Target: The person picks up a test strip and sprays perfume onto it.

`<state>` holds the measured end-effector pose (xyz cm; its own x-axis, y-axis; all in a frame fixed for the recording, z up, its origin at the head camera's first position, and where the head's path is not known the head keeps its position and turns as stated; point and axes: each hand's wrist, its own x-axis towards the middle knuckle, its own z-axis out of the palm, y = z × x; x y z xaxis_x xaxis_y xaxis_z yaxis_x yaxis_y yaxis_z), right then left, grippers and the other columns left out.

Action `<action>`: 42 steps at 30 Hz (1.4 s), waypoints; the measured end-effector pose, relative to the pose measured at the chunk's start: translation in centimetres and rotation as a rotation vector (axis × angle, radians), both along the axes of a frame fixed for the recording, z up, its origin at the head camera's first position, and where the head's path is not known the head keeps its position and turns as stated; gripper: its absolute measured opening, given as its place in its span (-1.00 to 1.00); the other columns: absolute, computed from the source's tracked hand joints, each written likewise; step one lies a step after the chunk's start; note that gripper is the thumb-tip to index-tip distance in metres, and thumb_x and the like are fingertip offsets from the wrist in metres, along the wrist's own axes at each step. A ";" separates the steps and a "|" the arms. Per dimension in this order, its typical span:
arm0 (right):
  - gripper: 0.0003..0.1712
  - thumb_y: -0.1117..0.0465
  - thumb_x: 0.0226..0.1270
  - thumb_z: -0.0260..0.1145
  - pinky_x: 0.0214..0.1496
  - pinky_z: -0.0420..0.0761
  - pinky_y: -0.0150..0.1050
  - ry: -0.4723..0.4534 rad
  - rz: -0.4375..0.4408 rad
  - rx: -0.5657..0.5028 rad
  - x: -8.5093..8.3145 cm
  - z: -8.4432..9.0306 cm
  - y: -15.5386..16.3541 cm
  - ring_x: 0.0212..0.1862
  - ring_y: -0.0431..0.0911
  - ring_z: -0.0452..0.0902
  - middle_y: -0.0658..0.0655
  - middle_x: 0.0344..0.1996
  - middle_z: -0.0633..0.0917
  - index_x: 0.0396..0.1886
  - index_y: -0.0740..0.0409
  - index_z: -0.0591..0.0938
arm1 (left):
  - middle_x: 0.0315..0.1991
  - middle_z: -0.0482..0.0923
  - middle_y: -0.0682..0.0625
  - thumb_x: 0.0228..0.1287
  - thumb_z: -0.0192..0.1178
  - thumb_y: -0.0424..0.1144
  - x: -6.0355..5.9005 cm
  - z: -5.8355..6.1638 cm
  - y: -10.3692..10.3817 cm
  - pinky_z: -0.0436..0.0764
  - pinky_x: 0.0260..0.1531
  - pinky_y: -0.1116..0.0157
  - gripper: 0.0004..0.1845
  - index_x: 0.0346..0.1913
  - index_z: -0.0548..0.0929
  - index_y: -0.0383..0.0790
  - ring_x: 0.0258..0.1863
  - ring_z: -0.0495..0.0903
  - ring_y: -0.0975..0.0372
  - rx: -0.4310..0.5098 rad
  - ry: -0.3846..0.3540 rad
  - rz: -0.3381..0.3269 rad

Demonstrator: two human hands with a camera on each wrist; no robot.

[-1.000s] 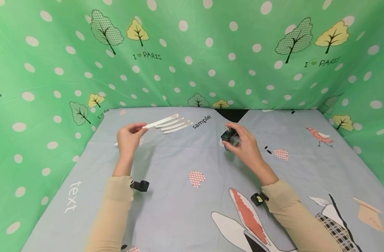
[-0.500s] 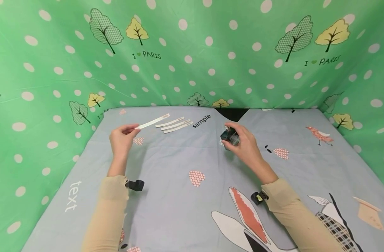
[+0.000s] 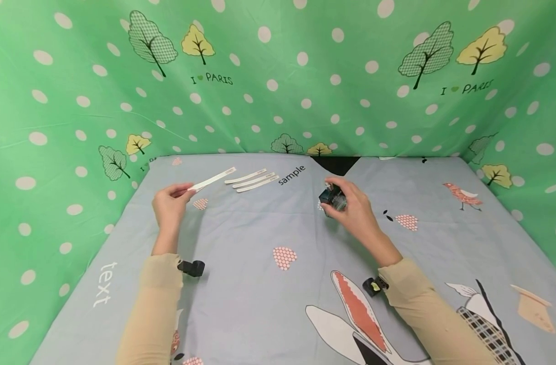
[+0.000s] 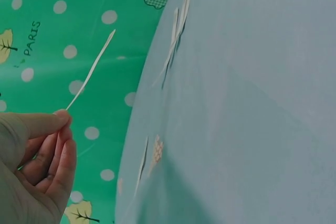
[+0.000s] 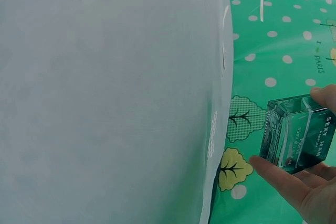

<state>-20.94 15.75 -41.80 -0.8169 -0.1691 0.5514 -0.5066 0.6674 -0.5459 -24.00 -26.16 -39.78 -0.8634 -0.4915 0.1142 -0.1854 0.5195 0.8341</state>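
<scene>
My left hand (image 3: pixel 169 207) pinches one end of a white perfume test strip (image 3: pixel 215 178) between thumb and fingertips. The strip points up and to the right, raised above the cloth in the left wrist view. A dark teal glass perfume bottle (image 3: pixel 326 196) is gripped in my right hand (image 3: pixel 357 209), thumb on one side and fingers on the other. Lettering shows on the bottle's face (image 5: pixel 300 137) in the right wrist view. Between the hands, toward the back, three more test strips (image 3: pixel 258 184) lie side by side on the table.
A grey printed cloth (image 3: pixel 246 294) covers the table. Another thin white strip (image 4: pixel 142 165) lies below the left hand in the left wrist view. Behind the table's far edge hangs a green dotted curtain (image 3: pixel 241 121), which also closes off both sides.
My left hand has moved left and slightly toward me with the test strip, drawing it away from the strips on the table. The right hand and bottle have stayed nearly still.
</scene>
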 end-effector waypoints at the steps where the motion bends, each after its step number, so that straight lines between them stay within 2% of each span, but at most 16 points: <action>1: -0.33 0.17 0.17 0.53 0.05 0.67 0.14 -0.001 0.000 0.000 0.0 0.0 0.0 0.15 0.16 0.59 0.22 0.15 0.63 0.28 -0.05 0.50 | -0.10 0.74 -0.14 0.29 0.36 -0.19 0.0 -0.1 -0.1 0.49 -0.46 0.61 -0.72 0.02 0.77 -0.17 -0.46 0.53 0.57 0.001 -0.005 0.003; 12: -0.33 0.17 0.17 0.53 0.08 0.66 0.15 -0.004 -0.004 -0.004 -0.1 -0.1 0.1 0.16 0.16 0.58 0.21 0.16 0.63 0.28 -0.06 0.50 | -0.04 0.74 -0.23 0.26 0.38 -0.22 -0.2 -1.1 -1.4 0.48 -0.50 0.65 -0.72 0.01 0.77 -0.20 -0.54 0.50 0.61 0.007 -0.026 0.034; 20: -0.32 0.17 0.17 0.53 0.09 0.65 0.17 -0.012 -0.004 -0.020 -0.1 -0.2 0.1 0.17 0.16 0.58 0.21 0.17 0.63 0.29 -0.08 0.50 | -0.06 0.76 -0.18 0.25 0.39 -0.23 -0.4 -1.9 -2.3 0.51 -0.50 0.66 -0.70 0.02 0.76 -0.21 -0.56 0.50 0.61 0.025 -0.046 0.068; 31: -0.32 0.18 0.16 0.53 0.16 0.61 0.16 -0.009 -0.010 -0.024 -0.1 -0.2 0.1 0.20 0.14 0.56 0.19 0.17 0.63 0.29 -0.07 0.50 | -0.34 0.74 0.13 0.23 0.40 -0.20 0.0 -2.5 -3.1 0.46 -0.51 0.65 -0.70 0.01 0.77 -0.20 -0.56 0.46 0.61 0.030 -0.069 0.104; 37: -0.32 0.18 0.15 0.54 0.17 0.60 0.16 -0.006 -0.014 -0.028 0.0 -0.1 0.1 0.21 0.13 0.56 0.18 0.18 0.63 0.28 -0.06 0.50 | -0.50 0.60 0.32 0.22 0.40 -0.20 0.2 -3.0 -3.5 0.45 -0.53 0.62 -0.71 -0.01 0.78 -0.19 -0.57 0.46 0.59 0.032 -0.077 0.130; 39: -0.32 0.19 0.15 0.54 0.17 0.60 0.16 -0.008 -0.015 -0.028 0.0 -0.1 0.1 0.21 0.13 0.56 0.17 0.19 0.63 0.28 -0.07 0.50 | -0.48 0.60 0.30 0.23 0.39 -0.20 0.2 -3.2 -3.6 0.45 -0.54 0.61 -0.71 0.00 0.77 -0.18 -0.56 0.46 0.57 0.030 -0.091 0.136; 42: -0.32 0.19 0.15 0.54 0.19 0.60 0.15 -0.006 -0.013 -0.028 0.0 -0.1 0.1 0.22 0.13 0.55 0.18 0.18 0.63 0.29 -0.06 0.50 | -0.35 0.70 0.11 0.26 0.37 -0.19 0.3 -3.4 -3.8 0.47 -0.54 0.62 -0.70 0.02 0.76 -0.17 -0.54 0.47 0.55 0.020 -0.116 0.133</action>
